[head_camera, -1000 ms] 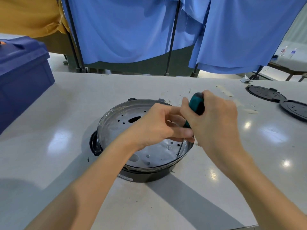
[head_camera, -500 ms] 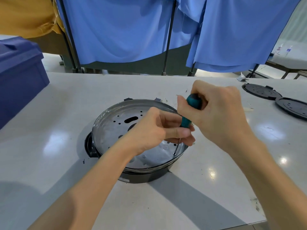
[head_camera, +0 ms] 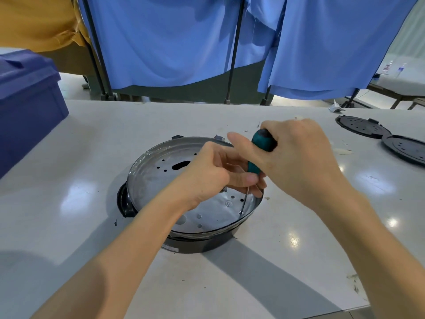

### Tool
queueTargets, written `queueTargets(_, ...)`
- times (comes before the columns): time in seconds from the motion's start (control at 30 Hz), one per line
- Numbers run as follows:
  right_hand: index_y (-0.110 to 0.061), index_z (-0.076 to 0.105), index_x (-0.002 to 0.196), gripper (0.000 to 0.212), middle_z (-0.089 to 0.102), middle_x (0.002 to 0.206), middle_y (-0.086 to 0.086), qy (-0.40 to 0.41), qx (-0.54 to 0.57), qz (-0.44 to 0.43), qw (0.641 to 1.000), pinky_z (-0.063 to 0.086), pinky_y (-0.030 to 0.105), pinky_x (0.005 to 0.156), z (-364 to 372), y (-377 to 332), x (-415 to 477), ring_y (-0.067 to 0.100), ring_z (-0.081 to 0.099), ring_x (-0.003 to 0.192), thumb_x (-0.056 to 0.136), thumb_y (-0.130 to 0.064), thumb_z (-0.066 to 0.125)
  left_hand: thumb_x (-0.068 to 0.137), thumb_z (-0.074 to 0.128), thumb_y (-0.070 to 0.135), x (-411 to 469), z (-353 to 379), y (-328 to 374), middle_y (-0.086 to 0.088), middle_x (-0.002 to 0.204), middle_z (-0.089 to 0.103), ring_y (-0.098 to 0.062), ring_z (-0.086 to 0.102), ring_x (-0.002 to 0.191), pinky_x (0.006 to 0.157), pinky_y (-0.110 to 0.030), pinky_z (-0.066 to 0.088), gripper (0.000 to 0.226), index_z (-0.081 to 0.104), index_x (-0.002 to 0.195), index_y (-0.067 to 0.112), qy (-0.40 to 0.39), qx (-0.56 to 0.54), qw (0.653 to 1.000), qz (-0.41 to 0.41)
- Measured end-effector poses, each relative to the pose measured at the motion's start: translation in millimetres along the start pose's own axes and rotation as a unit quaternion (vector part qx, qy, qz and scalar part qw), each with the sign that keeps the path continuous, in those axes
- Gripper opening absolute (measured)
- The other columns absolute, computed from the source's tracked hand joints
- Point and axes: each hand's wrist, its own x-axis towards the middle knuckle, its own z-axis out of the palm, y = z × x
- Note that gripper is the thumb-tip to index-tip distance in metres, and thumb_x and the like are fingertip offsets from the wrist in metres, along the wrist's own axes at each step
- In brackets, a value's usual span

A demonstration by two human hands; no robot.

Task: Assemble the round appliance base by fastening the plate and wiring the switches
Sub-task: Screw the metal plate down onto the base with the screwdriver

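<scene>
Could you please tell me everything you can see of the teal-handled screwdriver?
The teal-handled screwdriver has a rubbery-looking teal grip with a dark butt and a thin bare metal shaft. It stands steeply tilted, tip on a screw near the right rim of the round silver metal plate. The right hand grips the handle; the left hand pinches the shaft just under it.

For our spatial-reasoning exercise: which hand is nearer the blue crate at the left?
Left. The left hand sits right of the blue crate, over the metal plate; the right hand, gripping the screwdriver, lies farther right.
</scene>
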Motion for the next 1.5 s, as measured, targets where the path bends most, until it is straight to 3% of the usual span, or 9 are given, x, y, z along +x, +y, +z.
queueTargets(0.2, -0.016, 0.059, 0.074, 0.022, 0.057, 0.046, 0.003, -0.070, 0.197, -0.015, 0.978, 0.039, 0.018, 0.039, -11.9, 8.6, 0.9, 0.011, 0.050, 0.034, 0.081, -0.035, 0.069, 0.092, 0.055, -0.006, -2.4, -8.8, 4.1, -0.005, 0.093, 0.076, -0.028, 0.073, 0.092, 0.084, -0.032, 0.058, 0.034, 0.077, 0.093, 0.020, -0.059, -0.004, 0.998, -0.022)
queueTargets(0.43, -0.016, 0.055, 0.061, 0.049, 0.041, 0.043, -0.003, -0.042, 0.065, 0.024, 0.997, 0.031, 0.027, 0.046, -2.5, 7.6, 3.0, 0.014, 0.035, 0.043, 0.072, -0.064, 0.060, 0.083, 0.063, -0.011, 2.2, 0.2, -3.0, -0.010, 0.084, 0.076, -0.028, 0.074, 0.083, 0.076, -0.029, 0.058, 0.022, 0.072, 0.091, 0.008, -0.018, 0.005, 1.000, -0.013)
queueTargets(0.53, -0.019, 0.062, 0.081, 0.033, 0.054, 0.049, 0.001, -0.056, 0.171, -0.017, 0.983, 0.038, 0.021, 0.042, -11.6, 8.4, 4.3, 0.015, 0.046, 0.044, 0.077, -0.051, 0.069, 0.086, 0.056, -0.011, 2.6, -1.6, 0.2, -0.010, 0.091, 0.075, -0.029, 0.073, 0.088, 0.081, -0.030, 0.055, 0.027, 0.072, 0.094, 0.009, -0.077, 0.005, 0.997, -0.023)
queueTargets(0.63, -0.006, 0.056, 0.066, 0.038, 0.048, 0.051, 0.006, -0.008, 0.125, -0.024, 0.992, 0.036, 0.027, 0.046, -5.1, 8.0, 4.1, 0.022, 0.041, 0.050, 0.085, -0.037, 0.068, 0.082, 0.067, -0.002, 0.5, -0.7, -0.7, -0.011, 0.094, 0.075, -0.030, 0.073, 0.090, 0.082, -0.030, 0.056, 0.022, 0.072, 0.100, 0.009, -0.059, -0.023, 0.998, -0.030)
queueTargets(0.8, -0.012, 0.029, 0.048, 0.069, 0.026, 0.042, 0.001, -0.004, -0.037, 0.009, 0.999, 0.023, 0.031, 0.048, -6.7, 2.4, 4.8, 0.017, 0.025, 0.043, 0.081, -0.072, 0.036, 0.082, 0.066, -0.004, 4.0, 3.8, -6.6, -0.015, 0.085, 0.075, -0.029, 0.073, 0.081, 0.077, -0.030, 0.057, 0.016, 0.071, 0.097, -0.001, -0.018, -0.024, 0.999, -0.021)
queueTargets(0.97, -0.020, 0.060, 0.078, 0.021, 0.059, 0.053, 0.003, -0.076, 0.150, -0.016, 0.986, 0.042, 0.024, 0.045, -17.9, 11.7, 4.1, 0.017, 0.051, 0.045, 0.082, -0.040, 0.065, 0.095, 0.049, -0.007, 0.9, -4.7, -4.9, -0.014, 0.092, 0.075, -0.028, 0.072, 0.093, 0.083, -0.030, 0.056, 0.025, 0.070, 0.106, 0.003, -0.054, -0.027, 0.997, -0.038)
queueTargets(1.17, -0.015, 0.035, 0.052, 0.057, 0.034, 0.047, -0.001, -0.032, -0.008, 0.013, 0.999, 0.026, 0.032, 0.049, -6.7, 6.3, 5.6, 0.017, 0.034, 0.047, 0.081, -0.059, 0.059, 0.080, 0.071, -0.001, 4.1, 3.3, -3.1, -0.014, 0.087, 0.075, -0.032, 0.073, 0.084, 0.075, -0.029, 0.057, 0.016, 0.071, 0.096, 0.001, -0.015, -0.025, 0.999, -0.026)
queueTargets(1.33, -0.021, 0.061, 0.071, 0.035, 0.054, 0.052, -0.008, -0.067, 0.119, -0.018, 0.991, 0.039, 0.021, 0.046, -16.4, 7.9, 5.2, 0.011, 0.050, 0.045, 0.075, -0.056, 0.060, 0.093, 0.054, -0.003, 1.5, -3.0, -3.4, -0.018, 0.097, 0.074, -0.033, 0.072, 0.094, 0.083, -0.034, 0.057, 0.020, 0.070, 0.104, 0.001, -0.064, -0.044, 0.996, -0.032)
queueTargets(1.5, -0.015, 0.038, 0.052, 0.056, 0.036, 0.047, 0.000, -0.024, 0.001, -0.001, 1.000, 0.027, 0.031, 0.051, -2.0, 2.1, 4.9, 0.015, 0.032, 0.047, 0.080, -0.061, 0.054, 0.081, 0.066, -0.009, 1.1, -0.1, -2.3, -0.012, 0.086, 0.075, -0.032, 0.074, 0.081, 0.076, -0.031, 0.058, 0.020, 0.071, 0.096, 0.003, 0.001, -0.034, 0.999, -0.018)
